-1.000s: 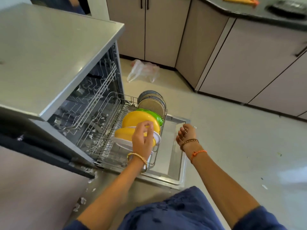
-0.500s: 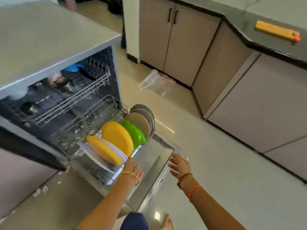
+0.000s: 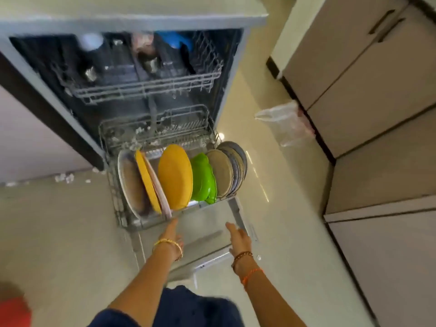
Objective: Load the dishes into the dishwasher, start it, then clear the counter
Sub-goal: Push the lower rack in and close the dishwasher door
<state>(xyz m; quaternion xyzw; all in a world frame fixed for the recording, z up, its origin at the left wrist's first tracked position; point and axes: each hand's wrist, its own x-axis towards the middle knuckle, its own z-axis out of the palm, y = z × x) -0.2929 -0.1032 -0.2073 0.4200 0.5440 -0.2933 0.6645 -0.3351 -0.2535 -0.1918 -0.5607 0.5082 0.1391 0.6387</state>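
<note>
1. Lower rack (image 3: 162, 138) pulled out over open door (image 3: 212, 223), directly ahead of both hands.
2. Left hand (image 3: 170, 234) nearer, fingers straight, touching rack's front edge; right hand (image 3: 238, 237) open above door, holding nothing.
3. Plates (image 3: 175, 177) upright in row, running left to right: yellow, green, grey.

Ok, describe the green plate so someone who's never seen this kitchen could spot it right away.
Find the open dishwasher and its pulled-out lower wire rack. Plates stand there on edge in a row. The bright green plastic plate sits between a big yellow plate and grey plates, the only green one.
</note>
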